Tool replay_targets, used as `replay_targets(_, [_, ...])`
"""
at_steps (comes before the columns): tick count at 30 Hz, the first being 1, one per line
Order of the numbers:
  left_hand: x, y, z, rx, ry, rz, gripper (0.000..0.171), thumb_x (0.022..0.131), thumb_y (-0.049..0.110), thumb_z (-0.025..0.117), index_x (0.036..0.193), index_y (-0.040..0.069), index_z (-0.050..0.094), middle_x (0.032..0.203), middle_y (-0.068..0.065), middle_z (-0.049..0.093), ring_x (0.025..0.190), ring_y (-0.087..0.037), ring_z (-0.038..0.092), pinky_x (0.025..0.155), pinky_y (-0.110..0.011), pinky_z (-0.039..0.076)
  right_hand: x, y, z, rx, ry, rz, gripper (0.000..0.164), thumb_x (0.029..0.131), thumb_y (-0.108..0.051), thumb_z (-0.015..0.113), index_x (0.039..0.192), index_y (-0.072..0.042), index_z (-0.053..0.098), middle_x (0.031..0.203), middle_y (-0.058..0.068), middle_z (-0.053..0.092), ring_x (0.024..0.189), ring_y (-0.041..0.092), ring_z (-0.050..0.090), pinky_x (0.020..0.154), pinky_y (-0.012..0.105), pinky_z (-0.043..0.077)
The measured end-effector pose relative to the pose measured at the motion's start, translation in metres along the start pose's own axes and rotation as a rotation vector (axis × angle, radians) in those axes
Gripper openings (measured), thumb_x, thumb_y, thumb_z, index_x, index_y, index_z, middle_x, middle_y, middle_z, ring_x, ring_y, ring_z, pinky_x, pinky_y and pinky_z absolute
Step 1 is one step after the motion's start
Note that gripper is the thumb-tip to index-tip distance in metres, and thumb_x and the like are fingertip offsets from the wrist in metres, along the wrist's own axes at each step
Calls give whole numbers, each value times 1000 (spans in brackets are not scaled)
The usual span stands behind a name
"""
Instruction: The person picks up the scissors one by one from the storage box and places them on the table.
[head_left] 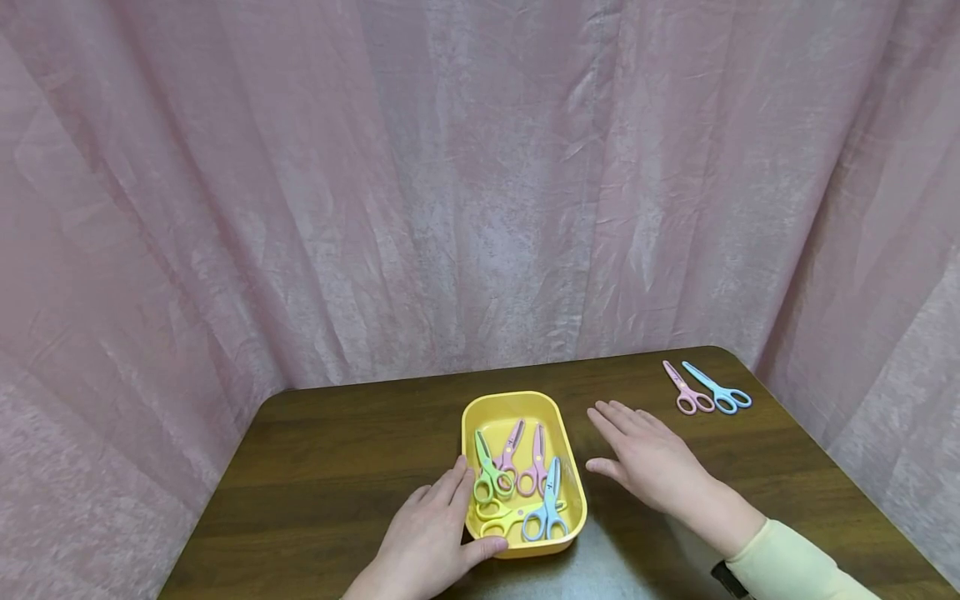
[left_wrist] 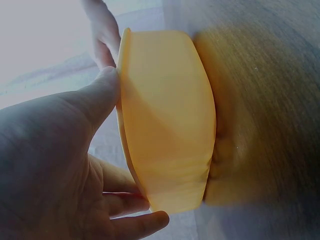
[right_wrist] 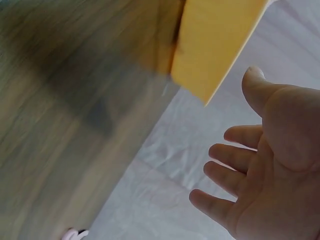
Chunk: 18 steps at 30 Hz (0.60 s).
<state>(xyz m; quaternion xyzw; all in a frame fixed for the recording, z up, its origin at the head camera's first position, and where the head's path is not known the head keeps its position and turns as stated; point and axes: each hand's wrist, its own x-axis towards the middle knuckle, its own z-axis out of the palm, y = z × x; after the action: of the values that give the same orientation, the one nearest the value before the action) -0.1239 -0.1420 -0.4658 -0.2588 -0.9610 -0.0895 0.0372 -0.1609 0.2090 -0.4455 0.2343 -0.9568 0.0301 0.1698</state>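
A yellow plastic bin point(head_left: 527, 403) holds several scissors: green scissors point(head_left: 491, 483), two pairs of pink scissors point(head_left: 510, 452), yellow scissors point(head_left: 504, 523) and blue scissors point(head_left: 551, 504). My left hand point(head_left: 429, 533) rests at the bin's near left side. In the left wrist view its thumb and fingers touch the rim of the bin point(left_wrist: 167, 115), fairly straight. My right hand point(head_left: 647, 454) hovers to the right of the bin, apart from it. Its fingers are extended and its palm bare in the right wrist view.
At the table's far right corner lie another pair of pink scissors point(head_left: 686, 390) and another pair of blue scissors point(head_left: 718, 390), side by side. The dark wooden table point(head_left: 337, 467) has rounded far corners. Pink curtains point(head_left: 487, 208) hang behind it and along both sides.
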Motion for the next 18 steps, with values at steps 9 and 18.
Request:
replay_targets(9, [1,0,1,6,3,2,103,97,77,67,162,-2,51,170,-20,46,149,-31,54,114,-56,50,3,-21,-10,-34,27,-100,69,100,-52,78,150,-6,67,153,14,66,142,35,62,115,58,49])
replay_targets(18, [1,-1,1,-16,-17,-9,104,97,78,66,163,-2,50,171,-20,45,148,-33,55,114,-57,50,6,-40,-17,-14,56,-200,62,98,-46,83,142,-3,72,141,12,73,130,31,70,113,54,52])
